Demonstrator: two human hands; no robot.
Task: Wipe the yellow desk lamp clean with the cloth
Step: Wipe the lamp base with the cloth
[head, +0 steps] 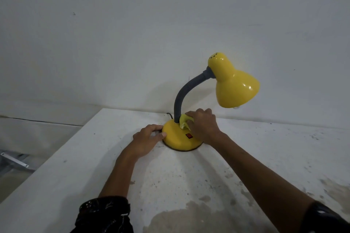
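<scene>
A glossy yellow desk lamp (176, 139) stands on a stained white counter (265, 157), close to the pale wall (132, 34). Its grey ribbed neck (180, 98) curves up to a bell-shaped shade (235, 86) that hides all but a sliver of the bulb. The left hand (146, 141) grips the left rim of the round base, thumb and fingers curled round it. The right hand (203, 126) holds a crumpled yellow-green cloth (184, 122) against the base at the foot of the neck; its curled fingers cover most of the cloth. A red switch (188, 135) shows just beside that hand. A black cord (169, 115) disappears behind the base. The frame's bottom edge cuts off both dark sleeves.
</scene>
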